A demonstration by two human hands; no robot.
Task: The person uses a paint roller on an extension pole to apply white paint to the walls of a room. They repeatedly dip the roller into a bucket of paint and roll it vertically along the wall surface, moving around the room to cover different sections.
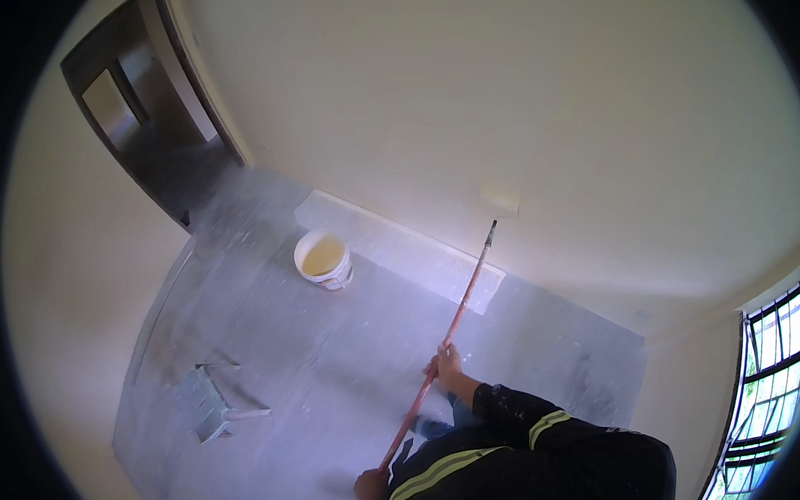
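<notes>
Both my hands grip the long reddish pole (466, 295) of a paint roller. My right hand (449, 363) is closed around it about midway, with that arm reaching out in a dark sleeve with a reflective band. Lower down, near the bottom edge of the view, my left hand (371, 487) holds the near end. The pole slants up and away towards the wall (533, 100). At its far end the roller cover (501, 197), pale yellow like the wall, appears to touch the wall's lower part.
A white bucket (338, 278) holding yellowish paint stands on the grey floor, near a pale sheet (399, 240) laid along the wall. To the left is a small stool-like object (207, 403), apparently tipped over. A doorway (164, 126) opens at upper left; a barred window (768, 376) is at right.
</notes>
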